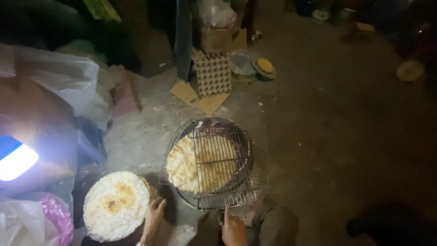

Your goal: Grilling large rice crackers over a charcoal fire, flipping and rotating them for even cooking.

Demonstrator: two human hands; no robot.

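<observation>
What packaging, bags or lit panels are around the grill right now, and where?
Egg tray: grey moulded cardboard, propped upright beyond the grill.
Cardboard pieces: flat, brown, on the floor under the tray.
Plastic bag: large, whitish, at left.
Pink bag: bottom left.
Lit panel: glowing white-blue, far left.

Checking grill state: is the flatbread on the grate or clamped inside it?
Clamped inside. The flatbread lies under the upper wire grate, whose bars cross over it, above the round brazier. The right hand is at the grate's near edge.
</observation>
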